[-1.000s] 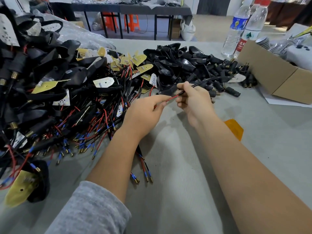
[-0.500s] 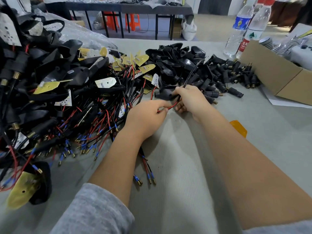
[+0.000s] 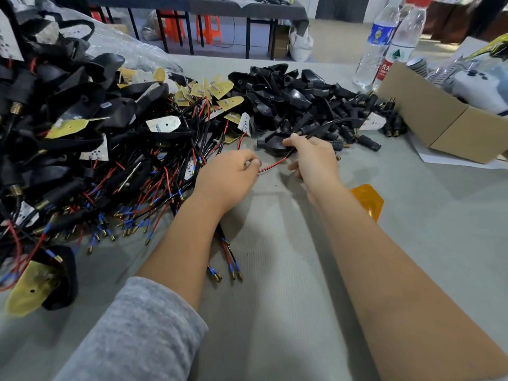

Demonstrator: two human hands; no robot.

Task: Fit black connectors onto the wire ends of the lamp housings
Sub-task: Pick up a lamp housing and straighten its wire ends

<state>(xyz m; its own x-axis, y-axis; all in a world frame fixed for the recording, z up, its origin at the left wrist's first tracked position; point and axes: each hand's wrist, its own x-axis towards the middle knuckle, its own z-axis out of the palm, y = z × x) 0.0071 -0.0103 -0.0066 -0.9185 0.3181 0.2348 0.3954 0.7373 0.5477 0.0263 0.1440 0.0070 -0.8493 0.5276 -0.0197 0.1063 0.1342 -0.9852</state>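
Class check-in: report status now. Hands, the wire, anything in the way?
Left hand and right hand both pinch the thin red-and-black wire. No connector fitted yet. Loose black plastic connectors lie just beyond; path clear.

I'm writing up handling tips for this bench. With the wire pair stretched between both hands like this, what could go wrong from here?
1. The left hand and right hand pinch the red and black wire pair taut; a hard pull might strain it.
2. The tangled wire pile lies right beside the left hand, so neighbouring leads could snag and drag along.
3. The loose black connectors sit close behind; a sweep of the right hand may scatter them.
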